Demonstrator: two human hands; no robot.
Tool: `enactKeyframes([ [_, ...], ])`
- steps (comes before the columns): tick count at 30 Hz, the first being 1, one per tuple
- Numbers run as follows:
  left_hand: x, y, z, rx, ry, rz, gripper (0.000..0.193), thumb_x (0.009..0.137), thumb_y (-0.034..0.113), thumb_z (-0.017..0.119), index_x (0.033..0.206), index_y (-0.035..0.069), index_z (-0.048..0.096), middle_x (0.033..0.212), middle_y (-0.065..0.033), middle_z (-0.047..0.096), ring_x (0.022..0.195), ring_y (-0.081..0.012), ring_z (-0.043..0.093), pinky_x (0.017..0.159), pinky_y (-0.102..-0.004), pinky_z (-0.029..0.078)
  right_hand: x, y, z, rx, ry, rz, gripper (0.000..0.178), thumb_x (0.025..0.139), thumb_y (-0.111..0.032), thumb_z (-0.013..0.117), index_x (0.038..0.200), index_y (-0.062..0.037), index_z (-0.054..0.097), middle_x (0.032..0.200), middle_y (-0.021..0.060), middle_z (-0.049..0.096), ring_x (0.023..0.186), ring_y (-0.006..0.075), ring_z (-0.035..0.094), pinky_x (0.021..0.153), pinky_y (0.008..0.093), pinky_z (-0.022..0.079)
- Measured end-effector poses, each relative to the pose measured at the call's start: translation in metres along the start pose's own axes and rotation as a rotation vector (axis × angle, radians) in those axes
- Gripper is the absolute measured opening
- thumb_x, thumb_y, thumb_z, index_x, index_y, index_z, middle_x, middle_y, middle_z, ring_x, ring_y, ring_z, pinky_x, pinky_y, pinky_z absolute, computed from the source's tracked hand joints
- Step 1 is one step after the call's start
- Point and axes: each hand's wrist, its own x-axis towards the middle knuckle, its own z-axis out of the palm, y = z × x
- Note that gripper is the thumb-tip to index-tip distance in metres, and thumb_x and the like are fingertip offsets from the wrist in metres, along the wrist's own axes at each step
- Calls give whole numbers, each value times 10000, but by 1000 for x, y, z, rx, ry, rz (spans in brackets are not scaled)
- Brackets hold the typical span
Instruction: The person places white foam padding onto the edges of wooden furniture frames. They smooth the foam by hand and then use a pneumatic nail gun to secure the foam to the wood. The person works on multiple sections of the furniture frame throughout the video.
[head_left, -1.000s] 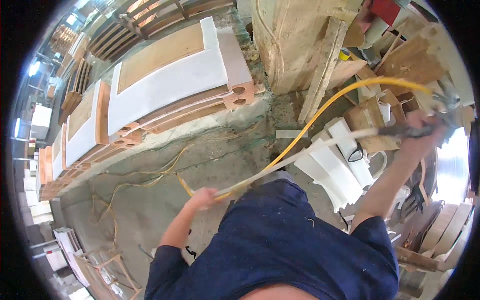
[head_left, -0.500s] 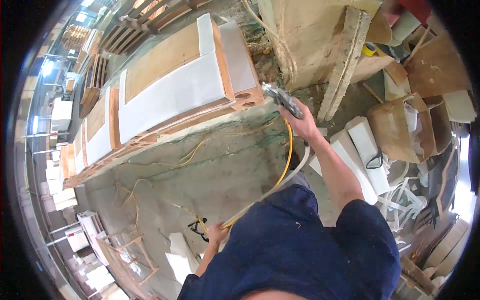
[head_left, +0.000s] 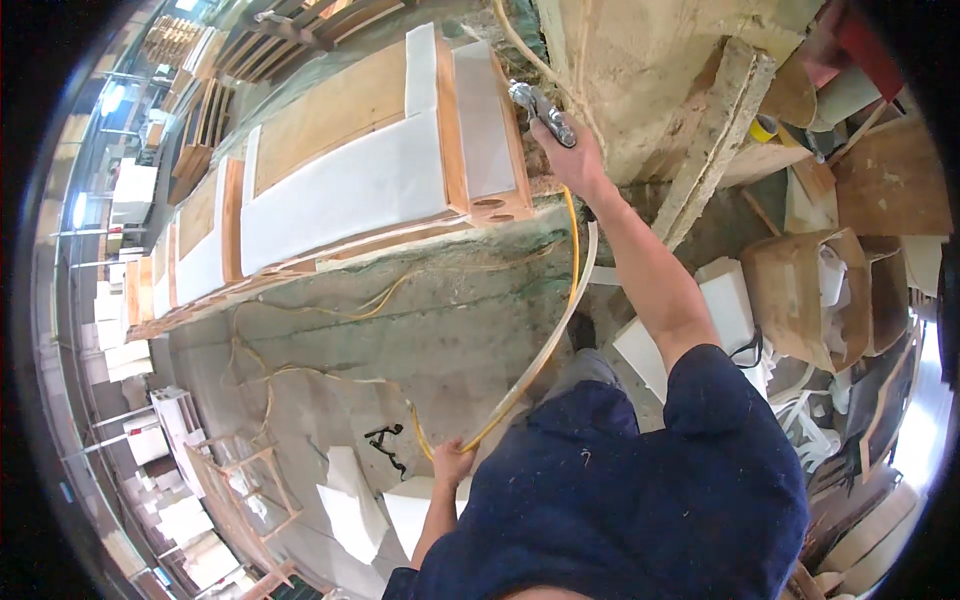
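Note:
My right hand (head_left: 572,162) is closed round the grip of a silver spray gun (head_left: 541,112). The gun is held up at the right end of a row of wooden frames (head_left: 456,165) partly covered with white foam sheets (head_left: 345,195). A yellow hose (head_left: 575,245) and a whitish hose (head_left: 548,350) hang below the gun and curve down past my legs. Low beside my left hip, my left hand (head_left: 453,463) is wrapped round the hoses. Its fingertips are partly hidden.
A foam-crusted board (head_left: 715,145) leans on a large tan block (head_left: 655,85) ahead right. An open carton (head_left: 795,290) and foam pieces (head_left: 725,300) stand at the right. Yellow hose trails over the floor, near a black bracket-like object (head_left: 385,445) and white foam (head_left: 352,505).
My right hand has carried the spray gun farther away and slightly left, along the end of the frames. My left hand keeps its grip on the hoses.

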Motion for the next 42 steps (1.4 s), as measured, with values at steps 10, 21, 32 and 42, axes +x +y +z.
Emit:
enactKeyframes([
  [10, 16, 0, -16, 80, -74, 45, 502, 717, 543, 681, 814, 51, 668, 731, -219, 636, 775, -413, 618, 668, -484, 487, -79, 10, -37, -181, -208, -3, 293, 848, -290, 652, 1012, -50, 607, 772, 126, 597, 687, 229, 552, 682, 339, 472],
  [21, 25, -17, -10, 98, -229, 43, 505, 732, 501, 673, 974, 57, 689, 863, -212, 655, 870, -390, 628, 758, -449, 512, -183, 0, -81, -137, -421, -36, 222, 870, -181, 630, 1020, -33, 559, 713, 41, 530, 650, 111, 478, 605, 287, 423],
  [32, 33, 7, -10, 176, -168, 90, 493, 743, 548, 635, 794, 58, 664, 764, -233, 631, 789, -417, 616, 671, -485, 488, -54, 19, -60, -88, -138, 83, 281, 863, -277, 649, 978, -25, 609, 685, 13, 498, 653, 104, 456, 608, 290, 424],
  [42, 24, 44, -14, 191, -167, 45, 503, 754, 564, 609, 818, 68, 658, 793, -242, 634, 813, -430, 611, 697, -497, 488, -14, 52, -66, -73, -168, 114, 306, 856, -297, 647, 982, -21, 611, 700, 24, 516, 672, 116, 446, 626, 295, 422],
])
